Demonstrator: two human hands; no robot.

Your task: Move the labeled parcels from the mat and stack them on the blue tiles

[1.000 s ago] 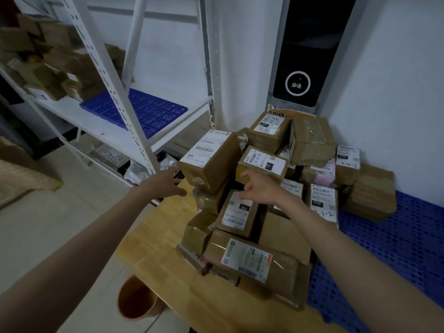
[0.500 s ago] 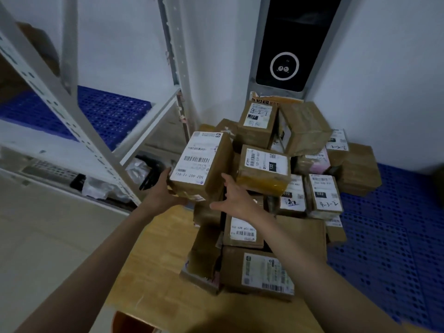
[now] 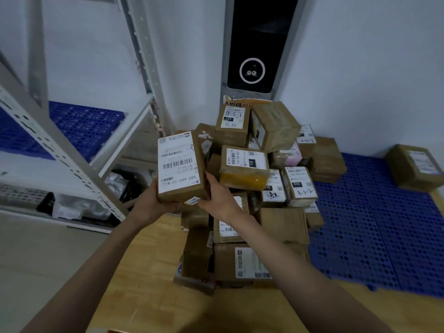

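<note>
Labeled parcel (image 3: 180, 167) between both hands

brown labeled parcel (image 3: 180, 168) tilted, lifted above heaped parcels (image 3: 242, 169)

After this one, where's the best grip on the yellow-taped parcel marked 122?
Probably by its two short ends, coming from above and the near side: the yellow-taped parcel lies flat on top of the pile, label up, ends partly exposed. Both hands look needed.

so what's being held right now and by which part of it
A labeled parcel, held by both hands at its near end: the left hand cups the lower left corner from below, and the right hand grips the lower right edge.
</note>
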